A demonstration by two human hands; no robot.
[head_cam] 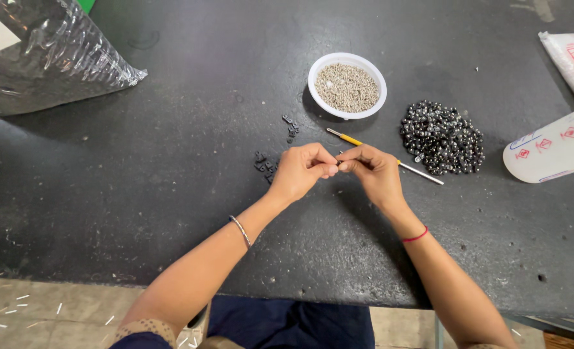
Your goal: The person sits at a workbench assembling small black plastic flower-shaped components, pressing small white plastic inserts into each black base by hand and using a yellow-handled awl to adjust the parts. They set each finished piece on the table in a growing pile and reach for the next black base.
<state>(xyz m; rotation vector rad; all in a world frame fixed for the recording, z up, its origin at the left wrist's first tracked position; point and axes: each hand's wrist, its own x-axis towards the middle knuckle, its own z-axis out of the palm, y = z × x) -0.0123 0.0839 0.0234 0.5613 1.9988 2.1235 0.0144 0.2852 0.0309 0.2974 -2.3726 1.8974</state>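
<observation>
We hold both hands together above the dark counter [138, 194], fingertips meeting at the centre. The left hand [302, 171] is curled, thumb and forefinger pinched shut; the right hand [374, 171] is pinched likewise against it. Whatever sits between the fingertips is too small to resolve, so we cannot tell whether each hand has hold of a part or only touches the other.

Parts near the hands:
- Small black pieces [265, 165] lie scattered just beside the left hand, with a few more [291, 125] further up.
- A white bowl [347, 61] of small pale metal bits [346, 87] stands beyond the hands.
- A pile of dark shiny beads [442, 137] lies to the right.
- A thin tool with a yellow grip [355, 140] lies on the counter, its middle length hidden behind the right hand.

Risks, as we judge them:
- A slackened pinch would drop the tiny part onto the dark counter, where a black piece would be hard to find.
- A sweep of the right wrist could roll the tool or scatter the bead pile.
- A knock to the bowl would spill its contents.

Limits of view: a clear plastic sack [47, 52] at top left and white packets [558, 145] at right are cut off by the frame. The palms face away from us.
</observation>
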